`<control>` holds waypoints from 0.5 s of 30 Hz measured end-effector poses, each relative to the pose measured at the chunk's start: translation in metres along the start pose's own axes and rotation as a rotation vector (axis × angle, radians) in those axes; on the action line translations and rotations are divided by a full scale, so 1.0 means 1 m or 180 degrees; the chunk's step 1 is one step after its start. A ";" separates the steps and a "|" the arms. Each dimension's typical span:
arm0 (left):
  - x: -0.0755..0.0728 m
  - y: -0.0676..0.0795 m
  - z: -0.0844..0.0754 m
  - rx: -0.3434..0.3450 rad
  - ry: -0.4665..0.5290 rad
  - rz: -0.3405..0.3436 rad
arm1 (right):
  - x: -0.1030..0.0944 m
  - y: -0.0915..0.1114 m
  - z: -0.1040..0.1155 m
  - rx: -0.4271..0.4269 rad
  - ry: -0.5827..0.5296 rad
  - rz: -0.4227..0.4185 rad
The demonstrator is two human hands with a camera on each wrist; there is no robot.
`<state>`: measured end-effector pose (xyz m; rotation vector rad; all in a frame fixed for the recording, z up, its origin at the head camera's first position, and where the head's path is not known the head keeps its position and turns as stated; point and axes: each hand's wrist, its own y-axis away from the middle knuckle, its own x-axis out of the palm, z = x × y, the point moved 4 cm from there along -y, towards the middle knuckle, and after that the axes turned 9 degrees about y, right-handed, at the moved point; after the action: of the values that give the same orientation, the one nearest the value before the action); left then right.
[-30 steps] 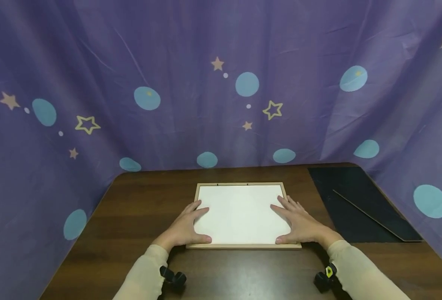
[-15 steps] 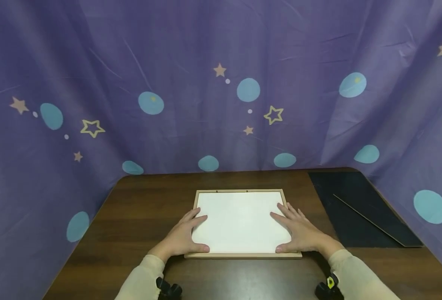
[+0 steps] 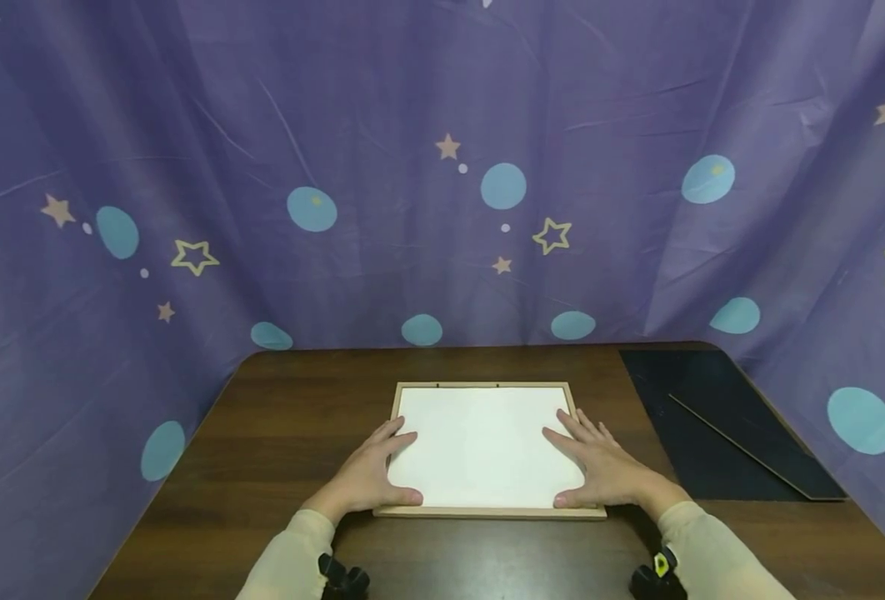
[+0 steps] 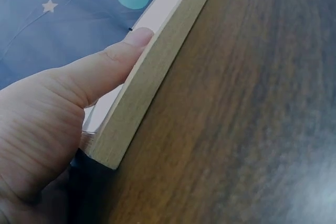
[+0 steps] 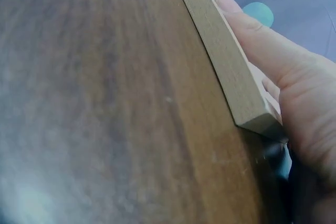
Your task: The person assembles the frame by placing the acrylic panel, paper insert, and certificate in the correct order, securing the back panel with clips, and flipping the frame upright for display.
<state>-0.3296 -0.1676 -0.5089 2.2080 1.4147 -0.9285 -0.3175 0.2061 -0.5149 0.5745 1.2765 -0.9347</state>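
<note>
A light wooden picture frame (image 3: pixel 487 513) lies flat on the table, with a white panel (image 3: pixel 483 450) filling its inside. Along the left side, my left hand (image 3: pixel 371 475) rests on the frame, fingers spread and fairly straight. Its thumb (image 4: pixel 113 64) lies over the near edge in the left wrist view. My right hand (image 3: pixel 600 467) rests likewise on the right side, its thumb (image 5: pixel 262 43) over the near edge at the corner. Two small dark tabs show on the far edge. The outer fingers of both hands are partly hidden in the wrist views.
The brown wooden table (image 3: pixel 292 408) extends around the frame. At the right lies a black sheet (image 3: pixel 667 433), with a dark panel (image 3: pixel 757 417) with a thin light edge at an angle on it. A purple curtain (image 3: pixel 382 250) hangs behind the table.
The head view has tilted slightly upward, so the table, frame and hands appear lower. Both hands keep their places on the frame.
</note>
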 end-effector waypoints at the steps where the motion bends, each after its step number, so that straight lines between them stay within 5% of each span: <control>1: 0.000 0.001 0.000 0.0001 0.0001 -0.0005 | 0.000 0.000 0.000 -0.0009 -0.0007 0.0010; 11: -0.002 0.004 -0.002 0.0025 0.0039 -0.0109 | -0.012 0.005 -0.010 0.0164 -0.0689 -0.0013; 15: -0.004 0.006 -0.009 0.0061 -0.0046 -0.0262 | -0.026 0.020 -0.036 0.0393 -0.0555 -0.0198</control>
<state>-0.3220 -0.1673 -0.5000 2.1667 1.5062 -0.9873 -0.3204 0.2523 -0.5003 0.5391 1.0908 -1.0971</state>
